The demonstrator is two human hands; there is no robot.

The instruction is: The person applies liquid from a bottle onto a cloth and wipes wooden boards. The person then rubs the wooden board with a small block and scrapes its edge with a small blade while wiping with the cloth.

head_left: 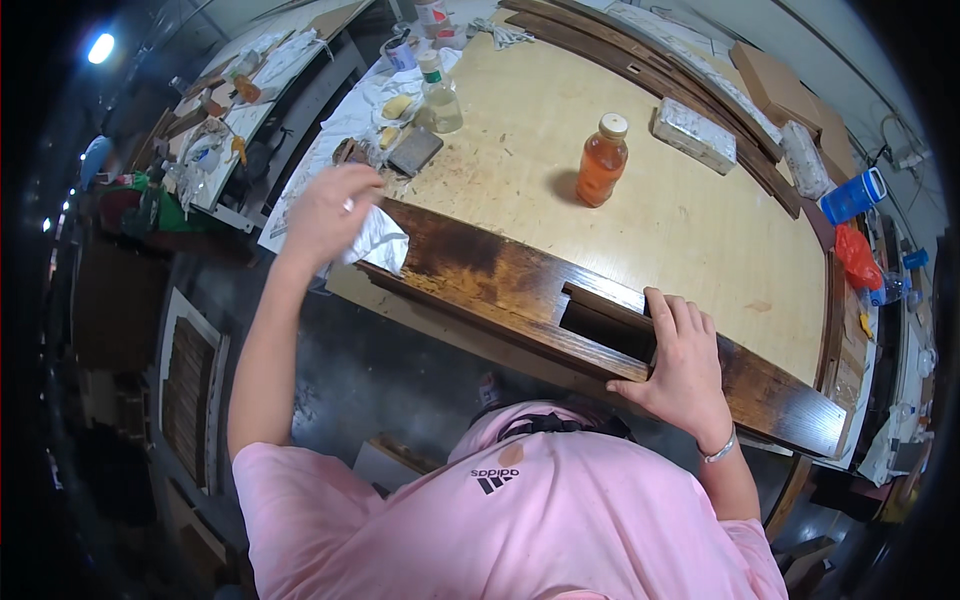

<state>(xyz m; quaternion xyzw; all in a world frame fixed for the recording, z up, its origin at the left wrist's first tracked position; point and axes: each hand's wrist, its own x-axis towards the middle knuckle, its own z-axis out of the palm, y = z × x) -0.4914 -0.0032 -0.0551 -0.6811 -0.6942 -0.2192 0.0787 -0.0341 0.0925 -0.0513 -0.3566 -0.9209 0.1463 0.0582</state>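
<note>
A long dark-brown wooden board (pixel 490 270) with a rectangular cut-out lies along the near edge of the workbench. Its stain looks patchy, lighter in the middle and darker elsewhere. At the board's left end, my left hand (pixel 335 215) is closed on a white cloth (pixel 380 243), which hangs down against the wood. My right hand (pixel 680 365) grips the board just right of the cut-out, fingers over the far edge and thumb at the near edge. Beyond the board stands a capped bottle of orange-red liquid (pixel 603 160).
The pale plywood bench top (pixel 520 120) carries a dark sanding block (pixel 415 152), a clear bottle with a green label (pixel 440 95) and a white-wrapped block (pixel 693 135). Dark wooden strips (pixel 640 70) line the far edge. A blue container (pixel 853 196) stands at the right.
</note>
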